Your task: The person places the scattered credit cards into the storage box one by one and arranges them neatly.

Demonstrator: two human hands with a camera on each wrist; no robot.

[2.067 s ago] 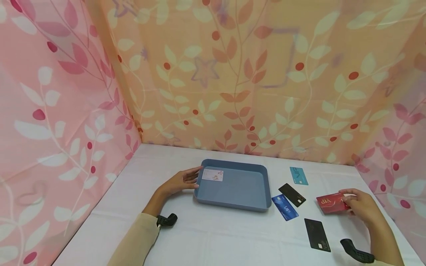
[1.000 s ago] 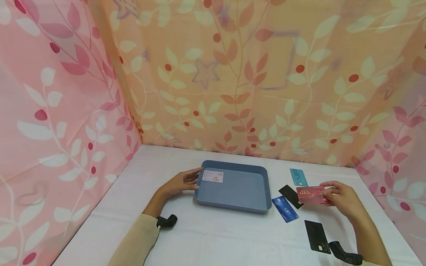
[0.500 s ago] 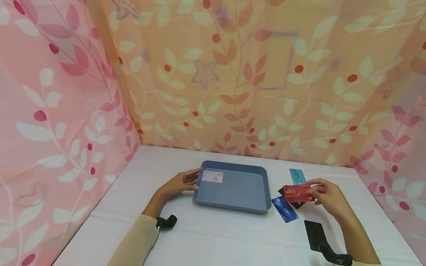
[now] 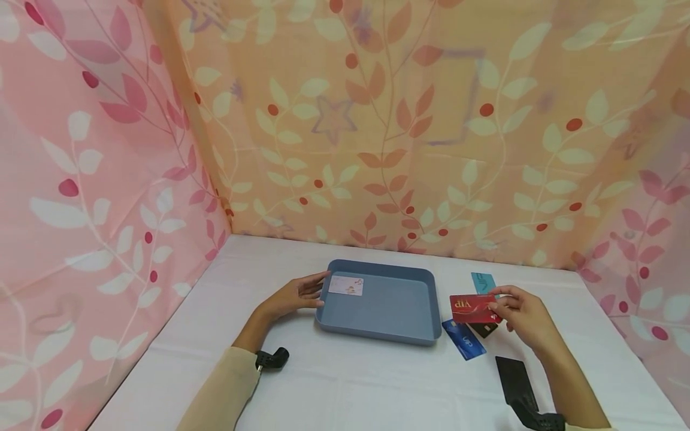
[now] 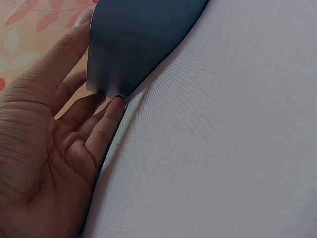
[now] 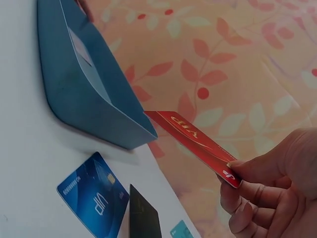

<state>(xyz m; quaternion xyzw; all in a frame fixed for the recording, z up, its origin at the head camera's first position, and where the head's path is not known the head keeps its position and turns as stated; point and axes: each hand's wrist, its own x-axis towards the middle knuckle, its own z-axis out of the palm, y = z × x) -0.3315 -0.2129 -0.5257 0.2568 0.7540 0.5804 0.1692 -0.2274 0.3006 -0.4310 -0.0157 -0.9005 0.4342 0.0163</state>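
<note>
The person's right hand [image 4: 525, 316] pinches a red card [image 4: 468, 309] between thumb and fingers near its three o'clock end, with the gold VIP lettering towards nine. The red card is raised off the white table [image 4: 372, 389], just beside the blue tray [image 4: 390, 308] at the tray's three o'clock side in the head view. Around the red card, a blue card [image 4: 465, 340] lies at half past six, a dark card [image 4: 487, 330] shows partly from under it at five, and a teal card [image 4: 482, 282] peeks out at one. Well apart, further towards five o'clock, a black card [image 4: 513, 374] lies partly hidden by the black wrist device [image 4: 541, 419] on the right arm.

The left hand [image 4: 293, 298] rests against the tray's nine o'clock side, its fingers loosely extended and somewhat apart, thumb and fingertips touching the outer wall. Inside the tray, a white card [image 4: 345, 285] with a small printed picture lies flat at ten o'clock. Behind, at twelve, hangs an orange leaf-patterned cloth [image 4: 334, 179]
</note>
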